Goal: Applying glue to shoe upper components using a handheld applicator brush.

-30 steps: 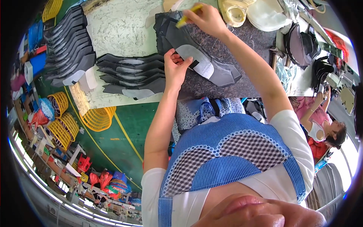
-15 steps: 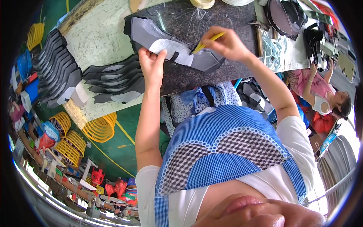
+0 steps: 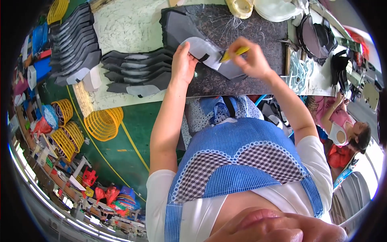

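On the dark speckled board (image 3: 262, 36) lies a dark grey angular sheet piece (image 3: 178, 27). Against it is a light grey rounded patch (image 3: 199, 46) with a small black tab. My left hand (image 3: 183, 64) pinches the patch's near left edge between thumb and fingers. In my right hand (image 3: 252, 60) is a slim yellow-handled tool (image 3: 241, 51), its tip at the patch's right end; blur hides what kind of tip it has. Left of the board, several similar grey pieces (image 3: 137, 64) lie overlapped in a row.
Another overlapping stack of grey pieces (image 3: 78, 44) covers the table's left end. A cream-coloured round container (image 3: 240, 7) stands beyond the board, with pale strands before it. Pale cords (image 3: 299, 66) and pliers (image 3: 289, 43) lie at right. A yellow basket (image 3: 104, 124) is below the table edge; a co-worker (image 3: 334, 117) sits at right.
The whole scene has shifted rightward in the view. My left hand has closed further round the patch's left end, while the yellow tool stays at its right end, its handle tilted differently.
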`<state>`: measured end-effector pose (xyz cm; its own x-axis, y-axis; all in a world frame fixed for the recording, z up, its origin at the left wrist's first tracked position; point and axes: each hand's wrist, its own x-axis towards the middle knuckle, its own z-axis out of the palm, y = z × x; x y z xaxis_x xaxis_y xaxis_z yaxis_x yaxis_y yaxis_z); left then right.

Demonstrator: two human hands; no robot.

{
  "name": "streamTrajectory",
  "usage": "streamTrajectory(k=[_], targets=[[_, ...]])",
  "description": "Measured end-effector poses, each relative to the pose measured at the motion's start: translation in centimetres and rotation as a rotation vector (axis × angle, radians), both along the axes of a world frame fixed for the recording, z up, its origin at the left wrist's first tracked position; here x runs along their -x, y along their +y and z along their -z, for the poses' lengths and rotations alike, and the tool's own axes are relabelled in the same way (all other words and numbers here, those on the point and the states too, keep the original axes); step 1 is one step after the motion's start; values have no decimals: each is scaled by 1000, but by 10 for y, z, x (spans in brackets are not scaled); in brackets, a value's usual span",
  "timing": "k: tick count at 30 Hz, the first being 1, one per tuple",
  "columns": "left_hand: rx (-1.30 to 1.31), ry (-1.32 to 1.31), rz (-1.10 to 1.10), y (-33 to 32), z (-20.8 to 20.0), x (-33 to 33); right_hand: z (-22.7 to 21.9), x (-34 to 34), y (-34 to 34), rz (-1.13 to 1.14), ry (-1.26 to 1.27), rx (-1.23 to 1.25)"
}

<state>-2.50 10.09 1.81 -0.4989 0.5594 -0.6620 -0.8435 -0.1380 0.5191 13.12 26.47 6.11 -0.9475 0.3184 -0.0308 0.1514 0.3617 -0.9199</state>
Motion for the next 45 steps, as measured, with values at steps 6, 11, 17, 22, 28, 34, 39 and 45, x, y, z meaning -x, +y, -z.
streamTrajectory(k=[6, 11, 17, 22, 28, 34, 39, 45], targets=[[-296, 54, -160, -12, -21, -39, -4, 45, 20, -361, -411, -536], [-366, 267, -421, -108, -88, -29, -34, 55, -5, -295, -212, -156], [-70, 234, -813, -202, -54, -38, -49, 58, -95, -696, -361, 106], [476, 564, -873, -217, -24, -12, 8, 79, -120, -438, -400, -15], [733, 732, -543, -228, 50, 47, 35, 122, -151, -374, -634, -620], [836, 907, -333, -241, 67, 58, 17, 110, -126, -397, -670, -806], [894, 923, -245, -252, 59, 54, -25, 52, -32, 26, -223, 149], [793, 1114, -329, -203, -9, 29, -16, 6, 122, 677, 25, 37]])
